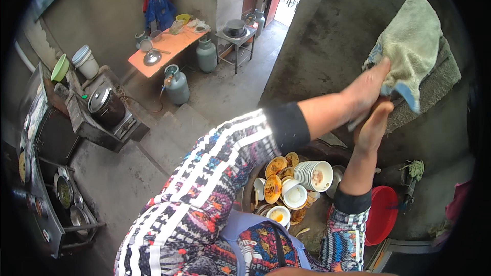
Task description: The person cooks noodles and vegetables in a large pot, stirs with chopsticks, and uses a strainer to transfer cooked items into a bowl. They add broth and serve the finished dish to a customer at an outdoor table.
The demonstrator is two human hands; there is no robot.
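Both my arms reach out to the upper right. A pale greenish cloth (415, 36) with a blue patch at its lower end spreads up from my hands. My left hand (369, 84) is closed on the cloth's lower edge, slightly blurred. Just below it, my right hand (371, 128) has its fingers closed at the same edge, nearly touching the left; its grip is partly hidden. Beneath my arms is a wide basin (319, 227) with a stack of white bowls (302, 174), several stained saucers (273, 189) and a white bowl (295, 197).
Beside my right forearm stands a red tub (383, 214). A rough grey slab or mat (445, 71) lies behind the cloth. Across the room are an orange table (171, 46), gas cylinders (177, 86) and a burner stand (237, 35). A lidded pot (106, 105) sits on a stove at left.
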